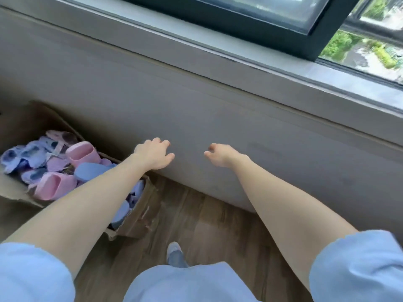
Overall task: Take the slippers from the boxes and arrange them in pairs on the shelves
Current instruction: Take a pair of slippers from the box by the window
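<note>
— Where are the slippers?

— All in the cardboard box (136,214) on the wooden floor (207,225), down at the person's left and close against the grey wall (196,110) below the window sill (283,68). It's a jumbled heap of slippers (39,158) in pink, lilac and pale blue, lying across one another. An upright pink slipper (81,153) stands near the back, a second pink slipper (54,186) lies on its side at the near rim, and a pale blue slipper (91,171) sits between the two.

— And the hands?

— Both arms reach forward, bare up to the light blue sleeves (28,273). The left hand (153,154) hovers past the box's right end, in front of the wall, palm down, fingers loosely curled round nothing. Its forearm crosses over the right part of the box and hides some slippers. The right hand (220,156) hangs level with it, apart from it, fingers loosely bent and empty too. Neither touches a slipper; whether any fingertip meets the wall, I can't tell.

— Anything else down there?

— A foot (174,253) in a grey-blue shoe on the boards between the arms. Above, a dark window frame (261,20), with trees (340,42) outside at the right.
</note>
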